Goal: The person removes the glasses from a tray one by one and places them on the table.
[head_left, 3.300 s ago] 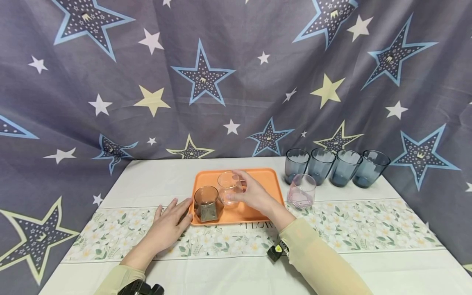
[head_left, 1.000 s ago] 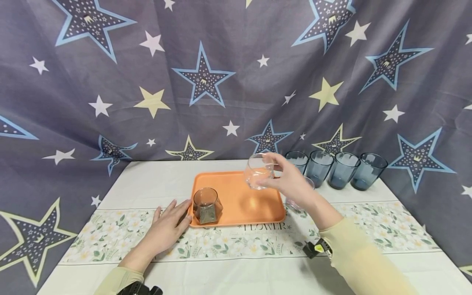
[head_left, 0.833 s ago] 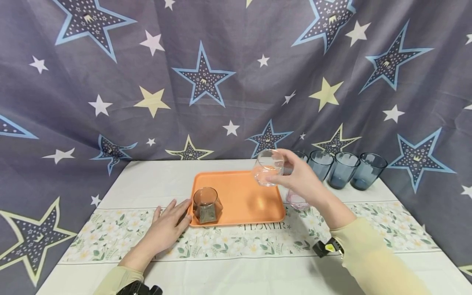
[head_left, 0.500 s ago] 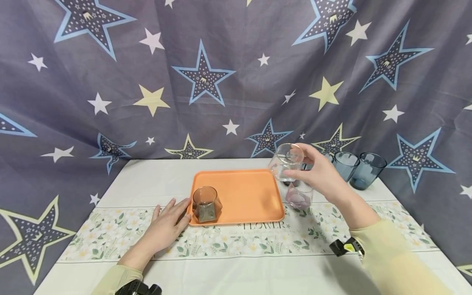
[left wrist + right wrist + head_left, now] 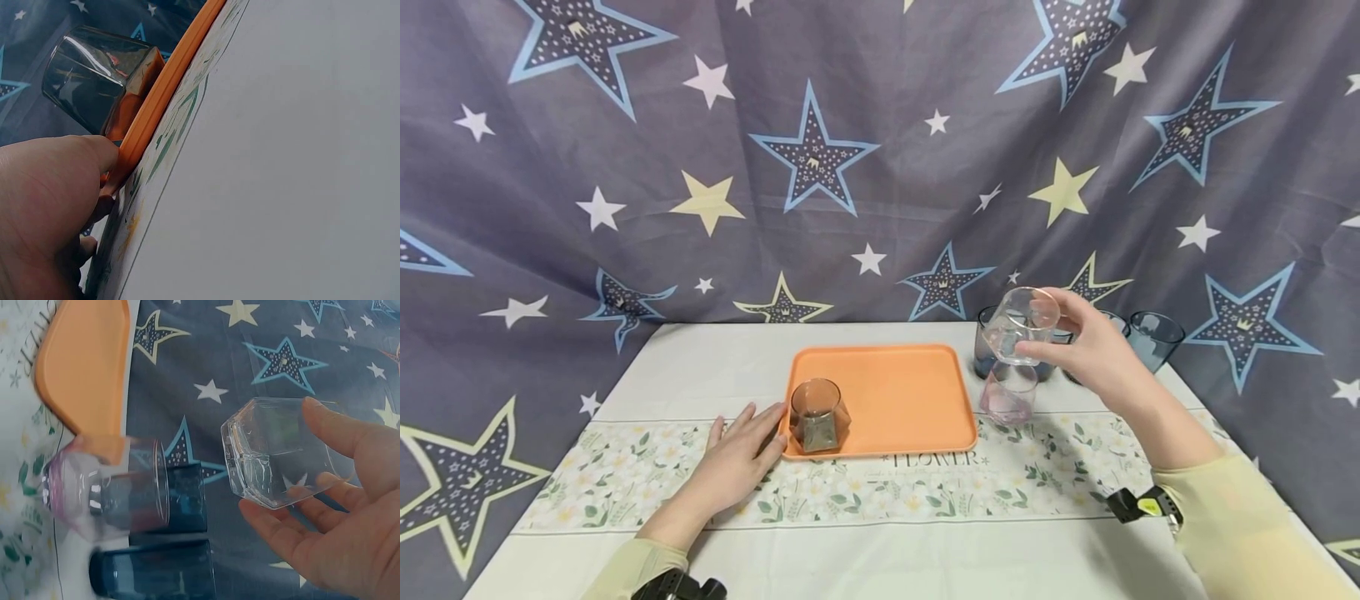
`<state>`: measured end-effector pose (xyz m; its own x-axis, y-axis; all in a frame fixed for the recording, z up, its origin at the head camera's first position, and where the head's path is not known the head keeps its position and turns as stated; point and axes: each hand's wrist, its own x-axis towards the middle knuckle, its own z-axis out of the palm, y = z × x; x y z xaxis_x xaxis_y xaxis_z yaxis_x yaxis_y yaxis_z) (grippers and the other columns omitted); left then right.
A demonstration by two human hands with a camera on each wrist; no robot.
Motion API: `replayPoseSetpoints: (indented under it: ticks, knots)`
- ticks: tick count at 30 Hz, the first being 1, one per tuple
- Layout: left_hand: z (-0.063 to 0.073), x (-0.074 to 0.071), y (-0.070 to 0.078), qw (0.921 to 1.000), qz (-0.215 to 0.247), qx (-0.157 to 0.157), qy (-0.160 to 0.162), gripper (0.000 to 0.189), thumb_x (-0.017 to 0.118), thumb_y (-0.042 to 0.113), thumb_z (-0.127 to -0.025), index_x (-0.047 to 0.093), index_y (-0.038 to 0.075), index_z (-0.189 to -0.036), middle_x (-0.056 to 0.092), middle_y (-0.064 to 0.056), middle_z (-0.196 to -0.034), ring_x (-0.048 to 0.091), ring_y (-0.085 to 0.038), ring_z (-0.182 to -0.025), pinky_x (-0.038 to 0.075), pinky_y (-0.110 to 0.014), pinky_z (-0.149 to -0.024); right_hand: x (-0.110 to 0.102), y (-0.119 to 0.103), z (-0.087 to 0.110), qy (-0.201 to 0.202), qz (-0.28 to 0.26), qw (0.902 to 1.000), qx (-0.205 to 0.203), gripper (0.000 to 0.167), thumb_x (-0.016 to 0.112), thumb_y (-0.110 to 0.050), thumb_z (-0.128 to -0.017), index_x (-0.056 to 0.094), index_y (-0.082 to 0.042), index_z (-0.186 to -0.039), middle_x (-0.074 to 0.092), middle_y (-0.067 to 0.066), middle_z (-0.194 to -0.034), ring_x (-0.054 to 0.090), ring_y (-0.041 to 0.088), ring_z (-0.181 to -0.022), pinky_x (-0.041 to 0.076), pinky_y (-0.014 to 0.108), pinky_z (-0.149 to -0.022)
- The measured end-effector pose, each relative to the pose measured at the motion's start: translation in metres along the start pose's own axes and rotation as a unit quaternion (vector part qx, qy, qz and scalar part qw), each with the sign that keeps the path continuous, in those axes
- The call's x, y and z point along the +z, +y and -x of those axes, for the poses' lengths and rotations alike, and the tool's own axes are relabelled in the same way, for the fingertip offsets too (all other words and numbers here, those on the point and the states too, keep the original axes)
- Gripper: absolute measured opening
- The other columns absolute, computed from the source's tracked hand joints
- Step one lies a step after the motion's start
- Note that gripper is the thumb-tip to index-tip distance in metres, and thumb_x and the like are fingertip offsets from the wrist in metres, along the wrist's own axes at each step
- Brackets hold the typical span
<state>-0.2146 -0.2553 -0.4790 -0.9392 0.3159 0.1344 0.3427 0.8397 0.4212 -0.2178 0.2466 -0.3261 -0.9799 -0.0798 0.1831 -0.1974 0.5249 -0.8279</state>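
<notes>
My right hand [image 5: 1093, 346] grips a clear glass [image 5: 1009, 333] with a faceted base, thumb on one side and fingers on the other. It is held in the air, tilted, above a pink-tinted glass [image 5: 1007, 402] standing on the table right of the tray. In the right wrist view the clear glass [image 5: 265, 453] has nothing in it. My left hand [image 5: 735, 461] rests at the left edge of the orange tray [image 5: 902, 400], fingers fairly straight and touching the rim. A brownish smoky glass [image 5: 817, 417] stands upright in the tray's left front corner.
Several tall blue glasses [image 5: 1152, 337] stand in a row at the back right, partly hidden behind my right hand and the clear glass. A white cloth with a floral band [image 5: 925, 500] covers the table. A star-patterned curtain [image 5: 880, 167] hangs behind.
My right hand has lifted the clear glass off the tray and carried it right, over the pink-tinted glass. My left hand stays at the tray's left edge.
</notes>
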Motion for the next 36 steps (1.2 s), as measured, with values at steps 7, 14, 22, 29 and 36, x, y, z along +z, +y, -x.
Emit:
replayPoseSetpoints:
  ticks: [7,14,22,29,36]
  knots:
    - [0.000,0.000,-0.001,1.0000,0.003,0.002,0.002,0.059,0.052,0.039,-0.119,0.045,0.008,-0.169,0.047,-0.015,-0.170,0.027,-0.053,-0.161,0.001,-0.082,-0.124,-0.014,0.012,0.003,0.009,0.021,0.9993,0.028,0.096,0.089,-0.041,-0.097,0.035,-0.022,-0.174,0.050,0.011,-0.164,0.048,0.036,-0.150,0.049,0.058,-0.108]
    - [0.000,-0.001,0.000,1.0000,0.000,0.001,0.002,0.059,0.052,0.038,-0.119,0.046,0.008,-0.169,0.047,-0.015,-0.170,0.028,-0.053,-0.161,0.001,-0.082,-0.124,-0.027,0.023,0.008,0.013,0.036,0.9982,0.045,0.101,0.087,-0.039,-0.100,0.026,-0.017,-0.177,0.044,0.016,-0.170,0.041,0.044,-0.155,0.047,0.064,-0.111]
    - [0.000,-0.001,0.000,1.0000,0.000,0.002,0.002,0.059,0.053,0.038,-0.118,0.046,0.008,-0.169,0.048,-0.015,-0.170,0.028,-0.053,-0.161,0.002,-0.082,-0.124,-0.039,0.039,0.013,0.012,0.047,0.9968,0.063,0.104,0.085,-0.042,-0.101,0.021,-0.014,-0.178,0.041,0.022,-0.171,0.037,0.050,-0.155,0.044,0.070,-0.112]
    - [0.000,-0.001,0.001,1.0000,-0.002,0.003,0.003,0.059,0.052,0.039,-0.119,0.046,0.008,-0.169,0.048,-0.015,-0.170,0.029,-0.053,-0.161,0.002,-0.083,-0.124,-0.046,0.053,0.016,0.003,0.048,0.9962,0.073,0.102,0.083,-0.039,-0.103,0.020,-0.010,-0.178,0.037,0.025,-0.172,0.033,0.053,-0.157,0.042,0.072,-0.113]
    - [0.000,0.000,0.001,1.0000,0.000,0.001,0.002,0.059,0.052,0.038,-0.118,0.046,0.008,-0.169,0.048,-0.016,-0.170,0.028,-0.053,-0.161,0.001,-0.082,-0.124,-0.046,0.064,0.020,0.008,0.063,0.9953,0.073,0.099,0.083,-0.038,-0.103,0.024,-0.008,-0.176,0.042,0.025,-0.169,0.041,0.050,-0.152,0.049,0.055,-0.105]
